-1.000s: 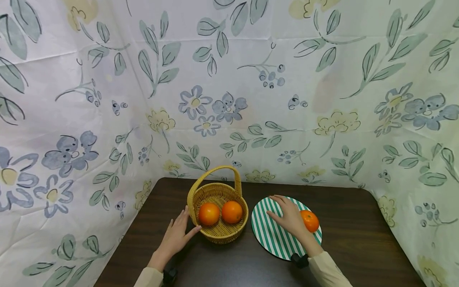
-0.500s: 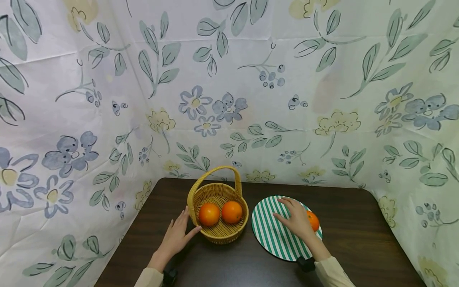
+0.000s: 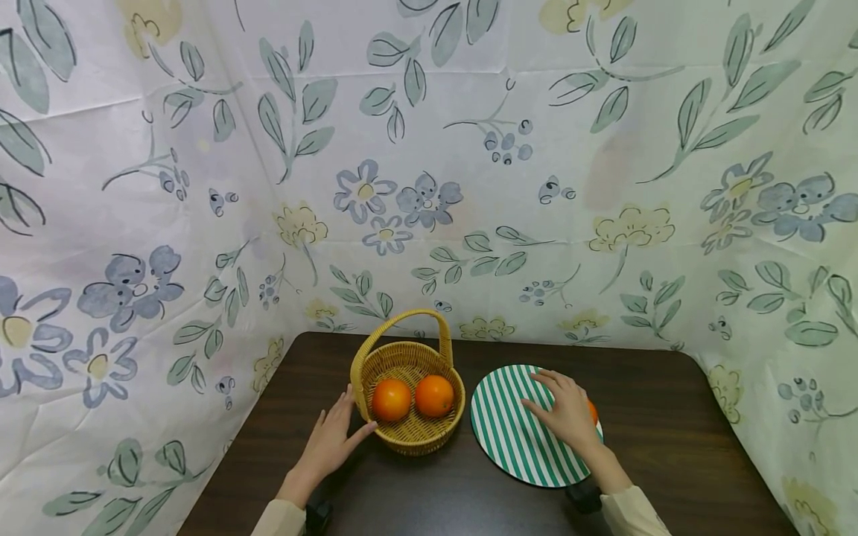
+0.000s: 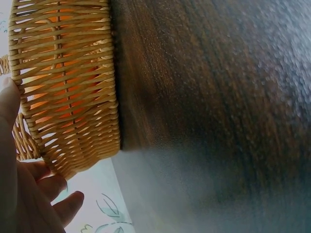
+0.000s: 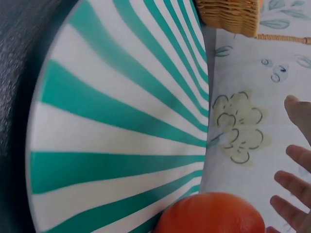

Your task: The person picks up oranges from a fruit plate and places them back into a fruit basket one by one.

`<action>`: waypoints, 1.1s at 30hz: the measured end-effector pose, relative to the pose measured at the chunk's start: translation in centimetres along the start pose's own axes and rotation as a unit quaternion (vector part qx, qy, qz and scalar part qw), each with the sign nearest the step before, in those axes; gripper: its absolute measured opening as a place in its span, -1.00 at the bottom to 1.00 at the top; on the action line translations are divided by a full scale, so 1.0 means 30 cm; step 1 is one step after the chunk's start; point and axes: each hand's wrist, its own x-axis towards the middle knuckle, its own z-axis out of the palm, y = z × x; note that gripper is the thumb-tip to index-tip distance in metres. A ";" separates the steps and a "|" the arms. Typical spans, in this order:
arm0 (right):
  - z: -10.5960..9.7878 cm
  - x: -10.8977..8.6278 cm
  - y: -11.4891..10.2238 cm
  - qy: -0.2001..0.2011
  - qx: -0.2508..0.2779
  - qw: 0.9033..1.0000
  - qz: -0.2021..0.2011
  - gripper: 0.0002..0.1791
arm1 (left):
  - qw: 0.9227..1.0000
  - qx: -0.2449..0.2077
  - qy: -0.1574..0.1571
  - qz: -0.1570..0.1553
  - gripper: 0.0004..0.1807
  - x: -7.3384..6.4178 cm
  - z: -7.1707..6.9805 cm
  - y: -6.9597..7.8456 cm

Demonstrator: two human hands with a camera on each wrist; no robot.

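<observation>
A yellow wicker basket (image 3: 417, 444) with an arched handle stands left of centre on the table. Inside it sit two oranges, one to the left (image 3: 392, 400) and one to the right (image 3: 434, 396). My left hand (image 3: 322, 447) touches the basket's left side, thumb and fingers spread against the weave. A round board with green and white stripes (image 3: 509, 424) lies to the right. Over its right part hovers my right hand (image 3: 567, 412), fingers extended and holding nothing. Another orange (image 5: 211, 216) sits on the board, mostly hidden behind that hand in the head view.
The dark wooden table (image 3: 670, 424) has rounded far corners. A floral cloth (image 3: 503, 164) hangs behind the table and along both sides. Black wrist straps are partly visible below both hands, next to light sleeves.
My right hand has shifted to the right over the striped board, so it now covers more of the orange there. The left hand and the basket stay put.
</observation>
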 end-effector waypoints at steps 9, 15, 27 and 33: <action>-0.015 -0.025 0.027 0.017 -0.012 1.000 0.007 -0.42 | 1.000 -0.003 0.001 -0.001 -0.05 -0.001 -0.002 0.007; -0.025 -0.055 0.052 -0.001 -0.017 0.999 0.035 -0.43 | 1.000 -0.004 -0.004 -0.006 -0.06 -0.003 0.002 0.009; -0.043 -0.104 0.103 -0.020 -0.025 0.997 0.072 -0.41 | 1.000 -0.015 -0.001 -0.005 -0.07 -0.011 -0.004 0.017; -0.057 -0.114 0.125 -0.023 -0.030 0.995 0.090 -0.34 | 1.000 -0.014 -0.004 -0.009 -0.06 -0.007 -0.007 0.014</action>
